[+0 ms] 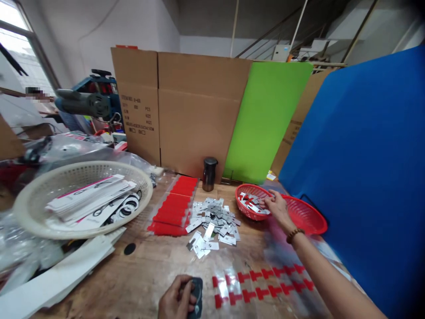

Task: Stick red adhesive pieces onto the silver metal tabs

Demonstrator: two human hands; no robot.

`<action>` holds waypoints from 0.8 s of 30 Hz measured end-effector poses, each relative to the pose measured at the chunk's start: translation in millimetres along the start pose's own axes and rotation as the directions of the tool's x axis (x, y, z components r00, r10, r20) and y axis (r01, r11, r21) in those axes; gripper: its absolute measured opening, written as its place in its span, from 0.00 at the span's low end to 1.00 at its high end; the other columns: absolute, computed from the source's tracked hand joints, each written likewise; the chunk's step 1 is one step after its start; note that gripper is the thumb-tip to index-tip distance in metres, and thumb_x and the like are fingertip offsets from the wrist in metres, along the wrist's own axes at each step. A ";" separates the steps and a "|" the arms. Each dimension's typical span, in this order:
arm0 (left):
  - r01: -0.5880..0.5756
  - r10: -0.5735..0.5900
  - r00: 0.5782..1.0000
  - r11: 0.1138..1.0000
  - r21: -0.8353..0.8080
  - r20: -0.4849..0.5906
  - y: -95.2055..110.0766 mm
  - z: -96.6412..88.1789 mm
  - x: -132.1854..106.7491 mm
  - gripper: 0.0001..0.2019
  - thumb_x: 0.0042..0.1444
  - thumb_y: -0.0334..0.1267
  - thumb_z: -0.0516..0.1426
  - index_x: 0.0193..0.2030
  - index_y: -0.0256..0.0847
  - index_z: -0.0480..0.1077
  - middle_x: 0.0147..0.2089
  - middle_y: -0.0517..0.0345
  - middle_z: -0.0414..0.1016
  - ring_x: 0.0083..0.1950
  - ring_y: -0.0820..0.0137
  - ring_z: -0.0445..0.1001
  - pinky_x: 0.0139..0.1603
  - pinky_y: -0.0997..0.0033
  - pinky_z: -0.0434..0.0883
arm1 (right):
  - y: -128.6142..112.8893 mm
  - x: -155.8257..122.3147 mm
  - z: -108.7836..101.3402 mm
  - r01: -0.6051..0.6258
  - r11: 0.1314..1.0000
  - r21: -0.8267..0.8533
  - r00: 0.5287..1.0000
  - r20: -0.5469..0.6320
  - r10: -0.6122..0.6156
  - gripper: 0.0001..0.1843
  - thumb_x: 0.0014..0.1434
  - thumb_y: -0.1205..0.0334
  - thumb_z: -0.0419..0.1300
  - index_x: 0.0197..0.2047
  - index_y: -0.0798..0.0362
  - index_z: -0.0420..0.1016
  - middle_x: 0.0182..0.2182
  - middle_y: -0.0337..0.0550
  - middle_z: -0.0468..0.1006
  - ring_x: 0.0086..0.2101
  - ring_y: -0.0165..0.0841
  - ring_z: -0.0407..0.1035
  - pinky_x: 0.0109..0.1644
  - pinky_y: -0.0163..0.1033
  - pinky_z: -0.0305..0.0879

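My right hand (275,206) reaches out into the nearer of two red baskets (244,208); its fingers close on one of the small red-and-silver pieces (254,204) lying inside. My left hand (177,299) rests at the table's near edge, curled round a small dark grey part (198,296). Between the hands lies a clear film sheet (265,283) carrying rows of red T-shaped stickers. A pile of small silver metal plates (214,221) is heaped in the middle of the wooden table.
A stack of red sheets (172,206) lies left of the plates. A dark cup (210,173) stands by the cardboard wall. A wide cream basket (33,221) holds packaged scissors at left. Green (265,119) and blue (365,168) panels close off the right. A second red basket (307,217) sits behind my wrist.
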State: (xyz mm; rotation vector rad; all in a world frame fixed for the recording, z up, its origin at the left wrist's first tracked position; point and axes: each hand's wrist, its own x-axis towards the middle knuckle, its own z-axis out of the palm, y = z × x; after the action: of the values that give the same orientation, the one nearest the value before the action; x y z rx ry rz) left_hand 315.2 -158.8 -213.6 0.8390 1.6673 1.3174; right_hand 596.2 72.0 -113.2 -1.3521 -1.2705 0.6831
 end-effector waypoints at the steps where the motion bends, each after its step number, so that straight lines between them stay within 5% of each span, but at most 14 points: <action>1: 0.003 -0.003 1.000 1.000 -0.006 0.011 3.3 -1.1 -1.2 0.23 0.44 0.57 0.56 0.33 0.37 0.71 0.19 0.58 0.72 0.18 0.73 0.68 0.20 0.75 0.67 | 2.3 0.4 0.2 -0.004 0.999 -0.043 1.000 0.013 0.005 0.19 0.47 0.61 0.57 0.43 0.59 0.69 0.17 0.42 0.72 0.18 0.36 0.68 0.25 0.44 0.67; 5: 0.012 -0.008 0.992 0.999 -0.031 0.124 16.6 -7.5 -5.1 0.19 0.46 0.52 0.57 0.35 0.36 0.71 0.20 0.58 0.72 0.23 0.70 0.71 0.25 0.74 0.70 | -0.2 -14.5 1.8 0.068 0.977 -0.204 0.997 0.041 -0.061 0.13 0.49 0.61 0.55 0.35 0.58 0.73 0.25 0.47 0.76 0.26 0.36 0.69 0.34 0.44 0.66; 9: 0.009 -0.005 0.990 1.000 -0.027 0.142 17.9 -12.1 -5.5 0.18 0.46 0.51 0.58 0.35 0.37 0.72 0.23 0.58 0.74 0.26 0.68 0.74 0.28 0.72 0.72 | -10.4 -57.4 10.0 0.207 0.939 -0.274 0.972 0.167 -0.165 0.13 0.53 0.58 0.54 0.38 0.55 0.74 0.35 0.47 0.77 0.36 0.38 0.69 0.42 0.44 0.64; 12: -0.004 0.007 0.989 1.000 -0.016 0.148 14.8 -12.7 -5.3 0.18 0.46 0.51 0.57 0.36 0.37 0.72 0.24 0.57 0.75 0.26 0.68 0.75 0.28 0.71 0.73 | -9.9 -99.6 16.2 0.302 0.919 -0.254 0.916 0.345 -0.206 0.10 0.54 0.60 0.55 0.36 0.52 0.75 0.35 0.45 0.77 0.36 0.37 0.69 0.42 0.42 0.64; 15: -0.013 0.016 0.989 1.000 -0.017 0.147 14.9 -11.9 -5.3 0.17 0.47 0.50 0.57 0.36 0.37 0.72 0.23 0.58 0.75 0.26 0.68 0.74 0.28 0.72 0.73 | -1.5 -131.1 18.9 0.441 0.863 -0.247 0.802 0.540 -0.256 0.10 0.58 0.62 0.52 0.38 0.52 0.74 0.35 0.46 0.75 0.36 0.37 0.68 0.43 0.43 0.64; 24: -0.042 0.044 0.988 0.999 -0.021 0.146 16.9 -13.4 -7.2 0.14 0.50 0.46 0.57 0.37 0.36 0.71 0.25 0.58 0.75 0.27 0.71 0.75 0.30 0.74 0.73 | -0.2 -157.8 25.2 0.375 0.902 -0.215 0.785 0.591 -0.185 0.10 0.60 0.61 0.51 0.39 0.52 0.72 0.35 0.46 0.74 0.37 0.37 0.68 0.43 0.43 0.64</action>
State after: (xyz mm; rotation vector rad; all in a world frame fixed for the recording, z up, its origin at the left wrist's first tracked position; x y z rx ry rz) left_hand 306.3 -166.8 -194.3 0.9432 1.5287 1.2662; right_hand 532.4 -66.8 -159.9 -1.2071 -2.0972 0.7013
